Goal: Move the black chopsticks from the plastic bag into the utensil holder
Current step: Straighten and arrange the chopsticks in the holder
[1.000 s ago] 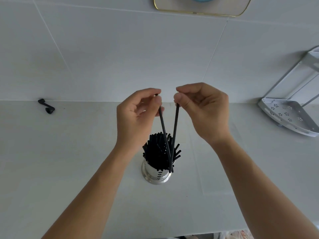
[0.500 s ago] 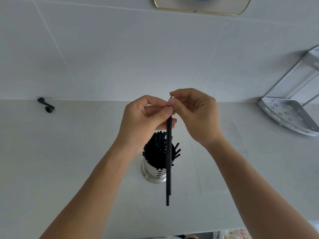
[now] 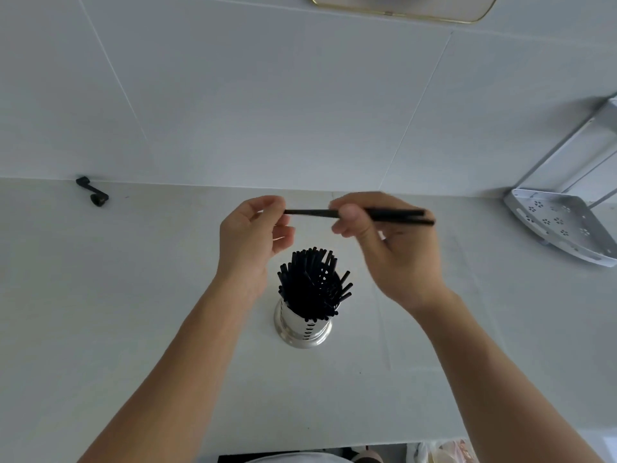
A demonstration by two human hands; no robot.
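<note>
A shiny steel utensil holder (image 3: 302, 329) stands on the white counter, packed with several black chopsticks (image 3: 312, 282) that fan out at the top. Above it I hold a pair of black chopsticks (image 3: 394, 216) level, pointing left to right. My right hand (image 3: 387, 248) grips them near the middle with thumb and fingers. My left hand (image 3: 255, 235) pinches their left end. The right ends of the pair stick out past my right hand. Part of a plastic bag (image 3: 444, 451) shows at the bottom edge.
A white perforated corner rack (image 3: 561, 225) stands at the right against the tiled wall. A small black hook-like piece (image 3: 93, 192) lies at the back left of the counter (image 3: 133, 295). A gold-rimmed tray (image 3: 400, 8) is at the top edge.
The pair hung upright in front of the holder, pinched at its top by both hands. It is now turned level above the holder, and my right hand has shifted along it.
</note>
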